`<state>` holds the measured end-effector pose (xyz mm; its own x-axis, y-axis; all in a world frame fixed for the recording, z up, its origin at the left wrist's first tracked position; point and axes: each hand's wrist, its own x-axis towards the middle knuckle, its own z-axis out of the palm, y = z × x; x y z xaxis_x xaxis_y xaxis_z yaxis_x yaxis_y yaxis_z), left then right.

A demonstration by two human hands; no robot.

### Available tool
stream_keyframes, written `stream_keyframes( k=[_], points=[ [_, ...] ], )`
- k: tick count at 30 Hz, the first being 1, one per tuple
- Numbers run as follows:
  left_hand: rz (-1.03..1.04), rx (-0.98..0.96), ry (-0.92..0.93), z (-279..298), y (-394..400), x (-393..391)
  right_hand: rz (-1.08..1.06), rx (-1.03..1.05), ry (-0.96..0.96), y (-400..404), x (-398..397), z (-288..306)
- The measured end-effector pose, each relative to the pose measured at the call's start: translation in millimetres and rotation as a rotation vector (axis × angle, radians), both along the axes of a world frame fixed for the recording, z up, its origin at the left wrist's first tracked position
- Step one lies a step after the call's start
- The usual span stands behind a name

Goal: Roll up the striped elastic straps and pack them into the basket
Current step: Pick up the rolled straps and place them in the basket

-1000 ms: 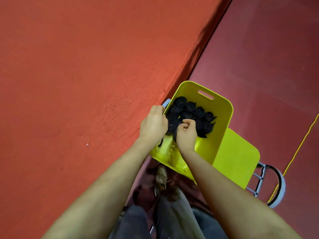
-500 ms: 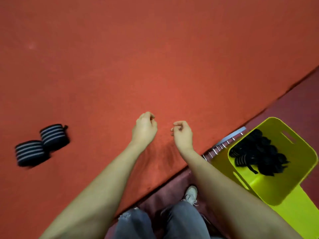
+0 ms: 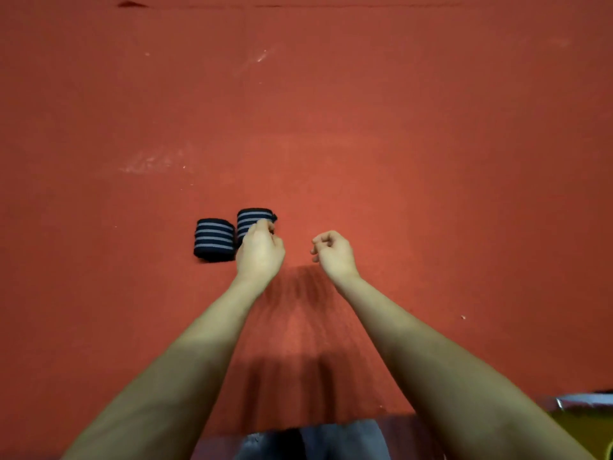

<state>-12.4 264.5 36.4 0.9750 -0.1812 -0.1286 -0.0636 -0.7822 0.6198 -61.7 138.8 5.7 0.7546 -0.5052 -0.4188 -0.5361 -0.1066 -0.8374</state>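
The right hand (image 3: 333,254) is loosely curled and holds nothing. The left hand (image 3: 260,252) reaches a rolled strap (image 3: 253,218) (grip unclear); a second roll (image 3: 214,240) lies just left on the red bench (image 3: 398,144).

Black grey-striped rolled straps (image 3: 214,239) on red mat (image 3: 365,127)

left hand (image 3: 260,252) fingers curled, right hand (image 3: 333,252) loosely curled, forearms outstretched
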Motion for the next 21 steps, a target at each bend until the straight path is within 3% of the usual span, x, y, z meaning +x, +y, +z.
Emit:
stream_keyframes(
  k=[5, 11, 16, 21],
  points=[
    [0.176, 0.126, 0.034, -34.9, 32.4, 56.1, 0.187, -0.030, 0.107, 22.0, 74.0, -30.7],
    [0.408, 0.255, 0.219, -81.7, 56.9, 97.3, 0.267, -0.012, 0.221, 45.9, 132.2, -74.9],
    [0.442, 0.204, 0.352, -112.2, 77.6, 110.8, 0.216, 0.042, 0.142, 57.1, 146.8, -103.2],
    [0.434, -0.068, 0.356, -114.2, 85.9, 109.0, 0.274, 0.089, 0.076, 62.5, 146.1, -103.6]
  ],
)
